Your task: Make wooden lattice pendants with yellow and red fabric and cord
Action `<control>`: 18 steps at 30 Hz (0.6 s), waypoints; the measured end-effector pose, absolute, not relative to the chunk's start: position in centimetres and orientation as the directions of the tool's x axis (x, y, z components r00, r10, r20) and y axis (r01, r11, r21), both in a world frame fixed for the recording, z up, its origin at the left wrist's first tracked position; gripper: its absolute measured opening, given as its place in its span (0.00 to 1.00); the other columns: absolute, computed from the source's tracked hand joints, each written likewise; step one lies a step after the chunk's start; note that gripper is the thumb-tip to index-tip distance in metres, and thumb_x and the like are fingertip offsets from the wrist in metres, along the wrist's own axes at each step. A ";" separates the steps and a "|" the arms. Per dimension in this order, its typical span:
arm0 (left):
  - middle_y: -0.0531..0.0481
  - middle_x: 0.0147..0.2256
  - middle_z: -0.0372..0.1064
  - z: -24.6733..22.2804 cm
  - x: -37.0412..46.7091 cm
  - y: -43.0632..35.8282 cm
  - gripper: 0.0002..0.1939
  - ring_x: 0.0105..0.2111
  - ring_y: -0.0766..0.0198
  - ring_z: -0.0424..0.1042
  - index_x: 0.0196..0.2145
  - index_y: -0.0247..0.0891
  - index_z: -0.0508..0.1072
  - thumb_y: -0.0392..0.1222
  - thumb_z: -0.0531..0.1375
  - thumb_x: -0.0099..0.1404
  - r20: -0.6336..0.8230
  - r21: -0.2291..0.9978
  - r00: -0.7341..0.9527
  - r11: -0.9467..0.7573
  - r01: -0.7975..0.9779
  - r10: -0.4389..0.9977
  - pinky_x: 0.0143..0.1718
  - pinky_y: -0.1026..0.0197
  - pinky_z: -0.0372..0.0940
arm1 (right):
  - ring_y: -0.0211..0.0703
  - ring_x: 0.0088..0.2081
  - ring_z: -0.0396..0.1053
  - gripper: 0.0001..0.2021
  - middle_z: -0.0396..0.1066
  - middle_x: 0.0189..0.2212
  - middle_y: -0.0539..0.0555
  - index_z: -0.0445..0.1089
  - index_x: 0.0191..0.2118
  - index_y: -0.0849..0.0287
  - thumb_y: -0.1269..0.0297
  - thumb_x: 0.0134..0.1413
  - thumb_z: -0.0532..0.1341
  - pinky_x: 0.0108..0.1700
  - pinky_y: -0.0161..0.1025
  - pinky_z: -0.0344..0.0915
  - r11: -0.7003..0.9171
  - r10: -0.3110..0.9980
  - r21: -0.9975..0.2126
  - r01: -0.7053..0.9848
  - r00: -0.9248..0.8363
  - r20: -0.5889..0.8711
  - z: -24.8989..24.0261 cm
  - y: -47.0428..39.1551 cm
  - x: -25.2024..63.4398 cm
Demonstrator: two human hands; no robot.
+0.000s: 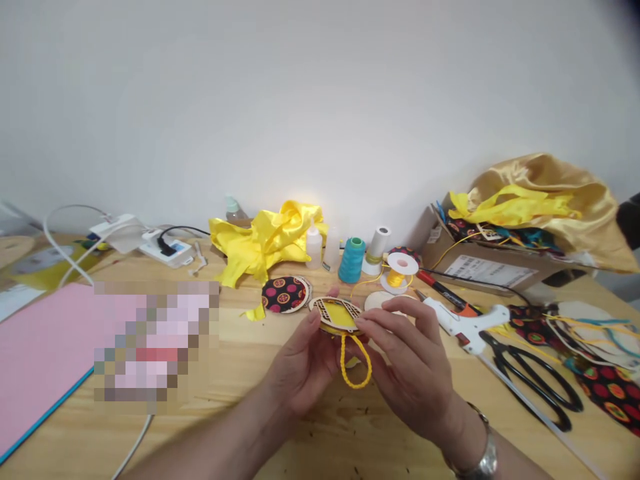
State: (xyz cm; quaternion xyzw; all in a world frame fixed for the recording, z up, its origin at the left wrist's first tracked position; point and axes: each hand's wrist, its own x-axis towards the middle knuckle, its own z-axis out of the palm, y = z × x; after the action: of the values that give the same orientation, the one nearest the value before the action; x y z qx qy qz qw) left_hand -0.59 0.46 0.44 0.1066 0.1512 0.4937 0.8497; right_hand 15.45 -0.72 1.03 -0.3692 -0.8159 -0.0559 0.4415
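Observation:
A round wooden ornament point(340, 315) with cut-out patterns and a yellow centre is held between both hands, above the table. From its near edge hangs a braided yellow cord loop point(357, 362). My left hand point(305, 363) grips the ornament's left side, thumb on the rim and fingers beneath. My right hand point(413, 363) pinches its right edge, with the fingers bent over the rim. Just behind lie a dark patterned fabric disc point(286, 295) on the left and a plain wooden disc point(385, 301), partly hidden by my right fingers.
Behind stand yellow satin point(265, 243), a teal thread cone point(353, 260) and a yellow cord spool point(397, 277). To the right are a white glue gun point(467, 327), black-handled scissors point(537, 380) and a cardboard box point(480, 267). A pink mat point(55, 353) lies left.

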 end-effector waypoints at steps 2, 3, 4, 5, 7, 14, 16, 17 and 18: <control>0.49 0.39 0.76 0.4 -0.4 0.4 0.31 0.37 0.66 0.75 0.58 0.43 0.59 0.38 0.63 0.58 -0.166 0.315 0.476 0.504 -0.804 0.863 0.35 0.69 0.68 | 0.51 0.46 0.62 0.17 0.74 0.40 0.54 0.68 0.47 0.57 0.75 0.51 0.62 0.46 0.52 0.62 0.726 0.562 -0.250 0.641 -0.343 0.753 1.0 -1.0 15.5; 0.49 0.39 0.76 0.3 -0.3 0.3 0.31 0.37 0.66 0.75 0.58 0.43 0.60 0.38 0.63 0.58 -0.172 0.312 0.478 0.508 -0.803 0.861 0.35 0.69 0.68 | 0.51 0.46 0.63 0.16 0.75 0.40 0.54 0.68 0.47 0.57 0.75 0.51 0.62 0.46 0.52 0.62 0.727 0.567 -0.260 0.636 -0.342 0.749 0.9 -1.0 15.6; 0.49 0.39 0.76 0.2 -0.3 0.3 0.31 0.37 0.65 0.75 0.57 0.43 0.60 0.38 0.64 0.58 -0.177 0.309 0.480 0.511 -0.802 0.860 0.35 0.69 0.68 | 0.51 0.45 0.63 0.16 0.75 0.40 0.53 0.68 0.47 0.57 0.75 0.51 0.62 0.46 0.52 0.61 0.727 0.570 -0.267 0.632 -0.341 0.747 0.9 -1.1 15.6; 0.49 0.39 0.76 0.1 -0.2 0.3 0.31 0.38 0.65 0.75 0.57 0.42 0.61 0.38 0.64 0.57 -0.180 0.307 0.481 0.514 -0.801 0.858 0.36 0.68 0.68 | 0.51 0.45 0.63 0.15 0.75 0.40 0.53 0.68 0.46 0.57 0.75 0.52 0.62 0.46 0.52 0.61 0.728 0.571 -0.271 0.629 -0.339 0.747 0.8 -1.1 15.7; 0.48 0.39 0.76 -0.1 -0.1 0.2 0.30 0.38 0.65 0.75 0.56 0.42 0.62 0.38 0.65 0.57 -0.179 0.299 0.481 0.513 -0.804 0.858 0.38 0.67 0.68 | 0.51 0.45 0.63 0.14 0.75 0.40 0.53 0.69 0.45 0.58 0.75 0.51 0.62 0.47 0.52 0.60 0.730 0.568 -0.268 0.628 -0.342 0.748 0.7 -1.0 15.8; 0.47 0.41 0.76 -0.6 0.1 0.1 0.27 0.40 0.66 0.75 0.53 0.40 0.66 0.39 0.65 0.56 -0.128 0.257 0.537 0.551 -0.794 0.834 0.40 0.68 0.67 | 0.48 0.44 0.63 0.13 0.76 0.37 0.50 0.71 0.42 0.60 0.76 0.49 0.64 0.50 0.52 0.55 0.746 0.503 -0.187 0.639 -0.357 0.787 0.4 -1.1 16.0; 0.47 0.42 0.76 -0.6 0.1 0.1 0.26 0.41 0.66 0.75 0.53 0.40 0.66 0.39 0.65 0.56 -0.112 0.264 0.550 0.559 -0.786 0.827 0.41 0.68 0.67 | 0.47 0.44 0.63 0.13 0.76 0.37 0.50 0.71 0.42 0.60 0.76 0.48 0.64 0.50 0.52 0.55 0.752 0.495 -0.173 0.636 -0.371 0.786 0.3 -1.2 16.0; 0.47 0.42 0.76 -0.6 0.1 0.1 0.26 0.41 0.66 0.75 0.53 0.40 0.66 0.39 0.65 0.57 -0.109 0.273 0.552 0.559 -0.783 0.826 0.42 0.68 0.66 | 0.47 0.44 0.63 0.13 0.76 0.38 0.50 0.71 0.42 0.61 0.76 0.48 0.64 0.50 0.51 0.55 0.753 0.491 -0.162 0.637 -0.381 0.783 0.3 -1.2 16.1; 0.47 0.43 0.75 -0.7 0.1 0.1 0.26 0.41 0.65 0.74 0.53 0.40 0.67 0.40 0.64 0.57 -0.108 0.285 0.551 0.557 -0.780 0.827 0.43 0.67 0.66 | 0.47 0.44 0.63 0.13 0.76 0.38 0.50 0.72 0.42 0.61 0.76 0.48 0.64 0.50 0.51 0.55 0.754 0.486 -0.149 0.640 -0.391 0.782 0.3 -1.2 16.1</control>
State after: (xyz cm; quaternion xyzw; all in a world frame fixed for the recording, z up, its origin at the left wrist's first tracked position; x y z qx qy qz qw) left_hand 0.09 0.09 -0.66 0.1022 0.1153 0.4595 0.8747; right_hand 16.09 -1.25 0.32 -0.3394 -0.8293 -0.0884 0.4350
